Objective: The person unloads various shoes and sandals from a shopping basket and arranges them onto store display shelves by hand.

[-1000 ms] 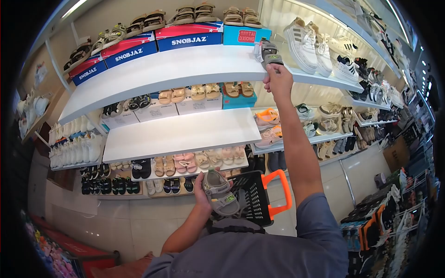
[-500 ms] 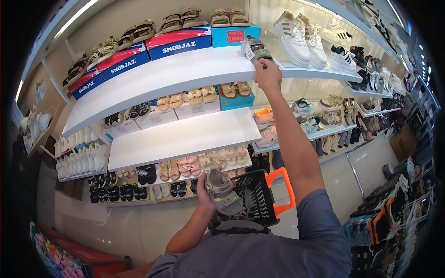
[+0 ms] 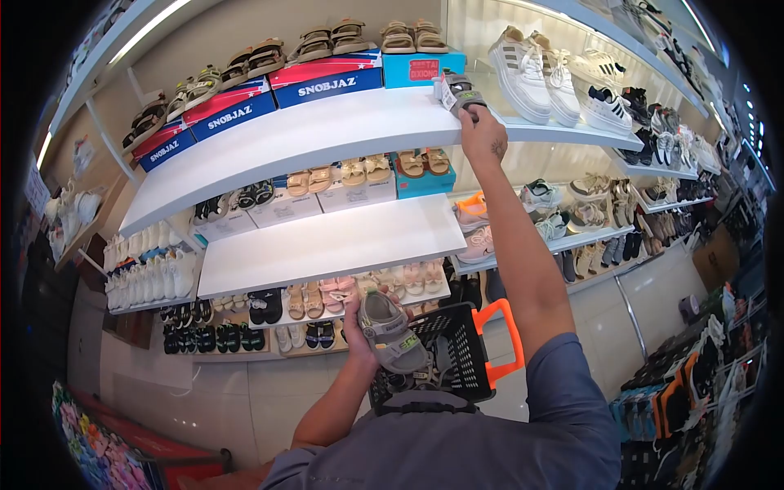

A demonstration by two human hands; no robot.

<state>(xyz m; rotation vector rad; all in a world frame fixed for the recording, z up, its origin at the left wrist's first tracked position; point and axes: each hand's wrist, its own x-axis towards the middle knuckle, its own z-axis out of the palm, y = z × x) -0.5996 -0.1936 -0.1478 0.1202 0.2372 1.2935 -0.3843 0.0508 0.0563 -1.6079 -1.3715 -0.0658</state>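
Note:
My right hand (image 3: 485, 134) grips the near end of a grey sandal (image 3: 465, 95) at the right end of the white upper shelf (image 3: 302, 131). A white tag (image 3: 447, 96) hangs on that sandal. Lower down, my left hand (image 3: 359, 336) is closed around another grey sandal (image 3: 392, 333) with green marks on its strap. This sandal is held over the left side of a black shopping basket (image 3: 461, 347) with an orange handle (image 3: 500, 343). More grey footwear (image 3: 433, 374) lies inside the basket, partly hidden by the sandal and my body.
SNOBJAZ shoe boxes (image 3: 327, 88) with sandals on top line the back of the upper shelf. White sneakers (image 3: 527, 73) stand right of my right hand. A lower white shelf (image 3: 327, 249) juts out above rows of sandals. Shoe racks (image 3: 678, 392) stand at the right.
The view has shifted slightly, moving the shelves right and down in the picture. The sandal in my left hand has tilted a little. My right hand keeps its hold at the shelf edge.

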